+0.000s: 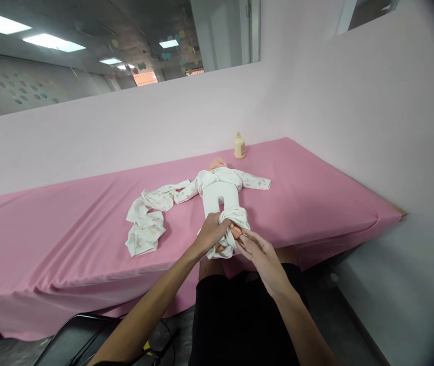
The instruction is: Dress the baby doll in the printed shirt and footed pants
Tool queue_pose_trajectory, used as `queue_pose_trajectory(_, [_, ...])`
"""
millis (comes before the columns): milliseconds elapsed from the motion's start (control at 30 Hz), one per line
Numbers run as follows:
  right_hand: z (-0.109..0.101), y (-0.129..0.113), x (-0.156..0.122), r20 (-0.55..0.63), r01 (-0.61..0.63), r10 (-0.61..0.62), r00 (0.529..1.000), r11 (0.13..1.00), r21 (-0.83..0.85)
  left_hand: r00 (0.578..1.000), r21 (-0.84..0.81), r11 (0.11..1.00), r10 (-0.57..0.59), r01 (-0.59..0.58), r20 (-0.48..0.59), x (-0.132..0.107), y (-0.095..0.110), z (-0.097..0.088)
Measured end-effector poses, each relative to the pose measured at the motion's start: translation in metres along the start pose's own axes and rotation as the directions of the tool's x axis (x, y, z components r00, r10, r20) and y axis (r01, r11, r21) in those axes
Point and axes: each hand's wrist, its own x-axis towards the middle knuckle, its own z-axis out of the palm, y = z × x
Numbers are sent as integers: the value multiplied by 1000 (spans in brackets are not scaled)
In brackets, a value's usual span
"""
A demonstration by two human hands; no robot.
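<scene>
A baby doll [220,188] in a white top and white trousers lies on its back on the pink-covered table [68,223], head toward the far wall. My left hand [212,233] is closed around the bunched trouser cuffs [236,219] at the doll's feet. My right hand [254,247] pinches a bare doll foot [236,232] and the cloth beside it at the table's near edge.
A crumpled white printed garment [146,221] lies left of the doll. A small cream bottle [240,146] stands by the far pink wall. Pink walls close the table at back and right. A black chair [72,338] sits lower left.
</scene>
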Motion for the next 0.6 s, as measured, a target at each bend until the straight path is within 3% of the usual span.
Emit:
queue_pose_trajectory(167, [-11,7,9,-118,85,-104,987,984,-157,976,-54,974,-216,218,32,8,-5,-1])
queue_pose_trajectory(300, [-24,14,11,-176,158,-212,961,948,-276,959,-166,945,-276,282,63,9,-5,4])
queue_pose_trajectory(467, [-48,12,22,-319,154,-358,878,841,-519,943,-366,872,-331,324,47,7,4,5])
queue_pose_trajectory(533, [-55,7,31,-256,117,-289,923,841,-528,942,-405,856,-331,321,48,6,4,3])
queue_pose_trajectory(600, [-57,1,38,-117,59,-128,985,881,-469,949,-417,856,-311,304,55,5,-1,2])
